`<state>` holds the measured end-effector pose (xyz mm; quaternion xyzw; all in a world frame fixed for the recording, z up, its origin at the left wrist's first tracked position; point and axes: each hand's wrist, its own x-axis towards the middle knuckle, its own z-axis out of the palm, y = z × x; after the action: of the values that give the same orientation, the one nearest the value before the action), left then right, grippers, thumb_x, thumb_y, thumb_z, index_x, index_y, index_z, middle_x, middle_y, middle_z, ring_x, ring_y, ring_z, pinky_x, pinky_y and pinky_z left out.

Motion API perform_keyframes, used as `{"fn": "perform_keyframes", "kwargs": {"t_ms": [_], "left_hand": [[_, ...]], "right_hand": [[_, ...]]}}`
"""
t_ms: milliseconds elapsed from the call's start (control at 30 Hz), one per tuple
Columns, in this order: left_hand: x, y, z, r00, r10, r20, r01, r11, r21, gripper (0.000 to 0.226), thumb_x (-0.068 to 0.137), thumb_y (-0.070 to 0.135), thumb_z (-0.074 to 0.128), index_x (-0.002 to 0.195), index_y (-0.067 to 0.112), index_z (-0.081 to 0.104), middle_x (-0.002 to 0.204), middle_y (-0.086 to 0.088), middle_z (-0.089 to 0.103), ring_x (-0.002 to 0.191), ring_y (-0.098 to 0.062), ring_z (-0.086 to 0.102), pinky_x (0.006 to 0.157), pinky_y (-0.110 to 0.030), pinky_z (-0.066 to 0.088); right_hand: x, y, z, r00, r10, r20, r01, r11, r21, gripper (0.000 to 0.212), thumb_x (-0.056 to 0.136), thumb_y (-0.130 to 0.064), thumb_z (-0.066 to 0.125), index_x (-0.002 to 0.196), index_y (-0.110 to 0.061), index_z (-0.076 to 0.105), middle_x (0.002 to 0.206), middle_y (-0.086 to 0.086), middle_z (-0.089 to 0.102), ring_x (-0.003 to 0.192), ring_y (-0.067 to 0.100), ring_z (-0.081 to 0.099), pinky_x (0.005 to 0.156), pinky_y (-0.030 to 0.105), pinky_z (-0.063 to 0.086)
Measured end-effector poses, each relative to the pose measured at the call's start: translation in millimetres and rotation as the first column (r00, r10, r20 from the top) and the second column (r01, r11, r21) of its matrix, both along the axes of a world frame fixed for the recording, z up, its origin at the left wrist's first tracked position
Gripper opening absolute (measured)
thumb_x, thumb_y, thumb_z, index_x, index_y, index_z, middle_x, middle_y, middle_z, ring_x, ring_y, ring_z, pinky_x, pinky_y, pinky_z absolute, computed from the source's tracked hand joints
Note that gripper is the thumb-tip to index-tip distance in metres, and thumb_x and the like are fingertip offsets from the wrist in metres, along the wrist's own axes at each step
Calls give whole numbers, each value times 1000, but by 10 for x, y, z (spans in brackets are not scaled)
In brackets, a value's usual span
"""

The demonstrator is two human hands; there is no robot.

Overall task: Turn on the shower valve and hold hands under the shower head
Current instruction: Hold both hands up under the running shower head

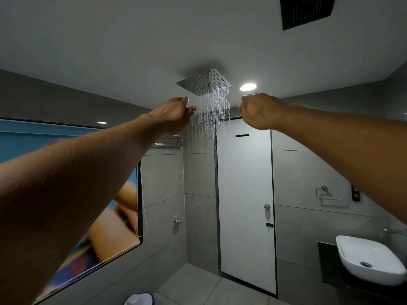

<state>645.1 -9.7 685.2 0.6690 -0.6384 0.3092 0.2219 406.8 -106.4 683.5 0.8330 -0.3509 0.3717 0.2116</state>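
Observation:
A square chrome shower head hangs from the ceiling and water streams fall from it. Both my arms reach up toward it. My left hand sits just left of the falling water, its fingertips at the edge of the stream, fingers loosely curled and empty. My right hand is raised just right of the stream, fingers bent downward, holding nothing. Water droplets cover my left forearm. A chrome wall valve is mounted low on the grey tiled wall, below and apart from both hands.
A white door with a round knob stands behind the water. A white basin sits at the lower right, a towel ring above it. A large picture panel fills the left wall. A bucket rim shows on the floor.

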Motion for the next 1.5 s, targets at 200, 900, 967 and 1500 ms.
{"fn": "perform_keyframes", "kwargs": {"t_ms": [200, 900, 967, 1500], "left_hand": [[-18, 14, -11, 1000, 2, -4, -2, 1000, 8, 67, 102, 46, 24, 148, -3, 25, 155, -27, 28, 143, -38, 26, 116, -48, 22], [-30, -11, -50, 1000, -19, -16, 19, 1000, 14, 70, 101, 50, 23, 151, 0, 20, 157, -24, 24, 145, -36, 22, 118, -48, 19], [-34, -8, -48, 1000, -17, -8, 17, 1000, 6, 70, 101, 49, 23, 150, -1, 21, 157, -24, 25, 145, -36, 23, 117, -48, 19], [-35, -60, -52, 999, -24, 29, 24, 1000, 12, 69, 101, 48, 23, 151, 0, 19, 158, -22, 22, 147, -34, 17, 118, -53, 12]], "right_hand": [[-15, -32, 4, 1000, 1, -6, -1, 1000, -7, 48, 102, -36, 25, 113, -1, 56, 127, 24, 58, 119, 37, 53, 96, 38, 38], [-33, -17, 18, 999, 18, -27, -19, 999, -31, 36, 100, -35, 28, 90, -10, 51, 119, 24, 62, 113, 38, 56, 92, 40, 41], [-31, -40, 25, 999, 26, -22, -27, 999, -20, 33, 100, -36, 28, 88, -12, 47, 118, 24, 62, 112, 38, 56, 94, 40, 42], [11, -122, 15, 999, -32, -25, 32, 999, -17, 52, 98, -45, 24, 112, -6, 56, 130, 21, 58, 122, 37, 51, 100, 44, 40]]}}
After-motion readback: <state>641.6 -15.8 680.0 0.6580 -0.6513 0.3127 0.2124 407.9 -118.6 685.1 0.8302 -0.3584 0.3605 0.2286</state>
